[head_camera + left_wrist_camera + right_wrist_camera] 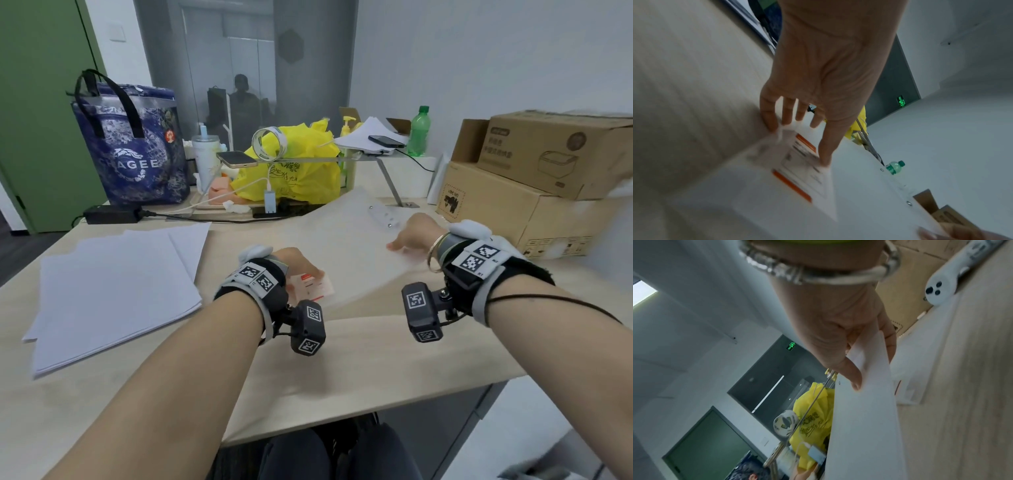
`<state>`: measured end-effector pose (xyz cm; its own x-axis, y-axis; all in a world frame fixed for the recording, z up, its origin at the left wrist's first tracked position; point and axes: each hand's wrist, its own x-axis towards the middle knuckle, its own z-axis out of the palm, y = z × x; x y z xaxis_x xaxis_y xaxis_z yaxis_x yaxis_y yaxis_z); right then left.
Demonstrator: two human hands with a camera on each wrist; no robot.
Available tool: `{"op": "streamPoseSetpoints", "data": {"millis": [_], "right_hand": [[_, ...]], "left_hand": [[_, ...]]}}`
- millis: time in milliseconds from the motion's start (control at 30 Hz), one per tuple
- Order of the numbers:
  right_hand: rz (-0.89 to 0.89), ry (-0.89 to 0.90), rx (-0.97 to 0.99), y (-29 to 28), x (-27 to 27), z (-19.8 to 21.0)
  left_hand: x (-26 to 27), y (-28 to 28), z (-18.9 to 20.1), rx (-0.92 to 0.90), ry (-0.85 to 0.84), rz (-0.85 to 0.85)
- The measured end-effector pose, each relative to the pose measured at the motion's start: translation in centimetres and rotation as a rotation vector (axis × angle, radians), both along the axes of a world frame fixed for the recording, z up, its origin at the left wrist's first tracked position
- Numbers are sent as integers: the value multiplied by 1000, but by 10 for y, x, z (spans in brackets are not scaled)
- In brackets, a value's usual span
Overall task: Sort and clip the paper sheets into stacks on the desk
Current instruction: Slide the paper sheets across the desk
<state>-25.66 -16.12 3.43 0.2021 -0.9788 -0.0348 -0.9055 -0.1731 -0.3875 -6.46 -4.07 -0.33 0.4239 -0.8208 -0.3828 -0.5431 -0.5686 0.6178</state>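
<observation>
- Your left hand pinches a small white printed slip with orange-red bands, thumb and fingers on its edges, just above the pale wood-grain desk.
- Your right hand grips the near edge of a large, blurred white paper sheet, thumb on top and fingers underneath.
- A loose stack of plain white sheets lies on the desk to your left, well apart from both hands.
- Brown cardboard boxes stand at your right.
</observation>
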Motion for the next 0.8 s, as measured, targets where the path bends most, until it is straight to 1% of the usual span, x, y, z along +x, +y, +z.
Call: {"op": "streamPoseSetpoints", "data": {"millis": [100, 233, 300, 400, 567, 700, 800], "right_hand": [[-40, 38, -44, -7, -14, 1], [-49, 149, -36, -6, -29, -1], [-55, 187, -26, -7, -34, -3], [-62, 188, -23, -5, -39, -3], [-58, 214, 1, -4, -45, -2], [-30, 209, -50, 2, -46, 5], [-10, 140, -110, 9, -42, 22]], "left_hand": [[-10, -8, 0, 5, 47, -45], [-25, -11, 2, 34, 81, -120], [-30, -16, 4, 31, 119, -123], [-37, -18, 6, 71, 236, -96], [-45, -14, 1, 114, 181, -183], [-46, -11, 5, 112, 189, -188], [-46, -11, 8, 103, 242, -158]]}}
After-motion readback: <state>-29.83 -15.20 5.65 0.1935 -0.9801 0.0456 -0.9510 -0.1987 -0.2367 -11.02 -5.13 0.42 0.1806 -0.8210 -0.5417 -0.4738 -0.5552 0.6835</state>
